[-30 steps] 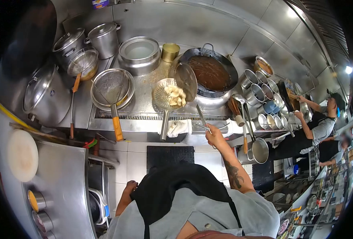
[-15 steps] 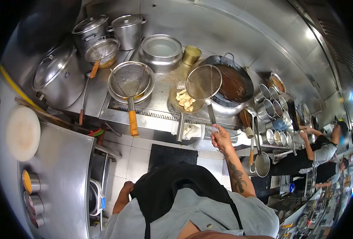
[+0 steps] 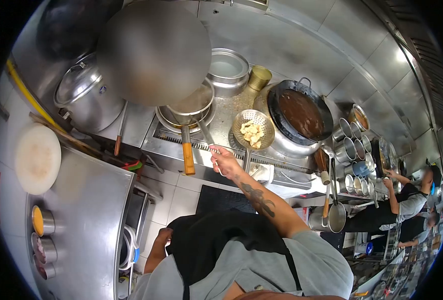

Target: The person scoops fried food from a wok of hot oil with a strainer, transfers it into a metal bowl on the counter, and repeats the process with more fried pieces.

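My right hand is closed around the metal handle of a round mesh strainer. The strainer sits over or just above a wood-handled strainer on the stovetop; whether they touch I cannot tell. A blurred grey disc covers part of both. To the right, a perforated ladle holds pale cooked pieces. Beyond it stands a wok of dark brown liquid. My left hand hangs low beside my black apron, its fingers mostly hidden.
A lidded pot, a wide metal pot and a tin can line the stove. Metal cups stand at right, near a co-worker. The left counter bears a white round board and small containers.
My right hand has carried the mesh strainer left, from beside the wok to the wood-handled strainer. The view has shifted, and a blurred disc covers the upper left. My left hand stays low.
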A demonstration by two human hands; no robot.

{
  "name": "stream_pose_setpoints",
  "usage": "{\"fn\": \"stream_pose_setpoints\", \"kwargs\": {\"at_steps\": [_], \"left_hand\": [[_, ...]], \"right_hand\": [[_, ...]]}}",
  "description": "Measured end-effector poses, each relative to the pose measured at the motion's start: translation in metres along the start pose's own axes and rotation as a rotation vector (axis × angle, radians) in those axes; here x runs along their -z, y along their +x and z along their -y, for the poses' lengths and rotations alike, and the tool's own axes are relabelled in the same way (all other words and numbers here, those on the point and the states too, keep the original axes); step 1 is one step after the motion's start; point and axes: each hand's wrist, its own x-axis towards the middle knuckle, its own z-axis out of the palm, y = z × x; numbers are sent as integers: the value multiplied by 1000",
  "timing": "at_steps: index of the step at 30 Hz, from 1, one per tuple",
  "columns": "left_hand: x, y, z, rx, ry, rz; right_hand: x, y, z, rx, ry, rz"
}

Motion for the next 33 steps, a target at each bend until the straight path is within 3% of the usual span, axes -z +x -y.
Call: {"fn": "stream_pose_setpoints", "kwargs": {"at_steps": [2, 5, 8, 9, 12, 13, 16, 18, 20, 22, 24, 26, 29, 33], "left_hand": [[8, 2, 15, -3, 85, 17], [25, 26, 92, 252, 157, 10], [27, 46, 141, 633, 104, -44], [44, 21, 149, -195, 661, 44], [35, 54, 148, -489, 1052, 115], [34, 35, 118, -492, 563, 51], [9, 66, 53, -273, 501, 66], [-20, 78, -27, -68, 384, -2], [-53, 105, -70, -266, 407, 2], [-85, 100, -150, -410, 474, 198], [-119, 121, -174, -551, 388, 388], [-156, 125, -212, -382, 282, 425], [-202, 120, -270, -7, -230, 260], [-233, 145, -304, 118, -429, 434]], "right_hand": [[0, 26, -19, -94, -17, -2], [-3, 42, -33, -158, -90, 38], [-2, 46, -41, -184, -92, 64], [-1, 43, -41, -185, -81, 57], [4, 29, -41, -221, -24, 59], [5, 23, -41, -258, -12, 42], [16, -2, -44, -292, -40, 40], [27, -19, -49, -324, -11, 30], [38, -51, -49, -309, -124, 41], [48, -90, -47, -325, -164, 42], [48, -142, -35, -299, -176, 41], [67, -180, -47, -287, -126, -66], [92, -237, -69, -240, -82, -285], [131, -303, -123, -166, 66, -504]]}}
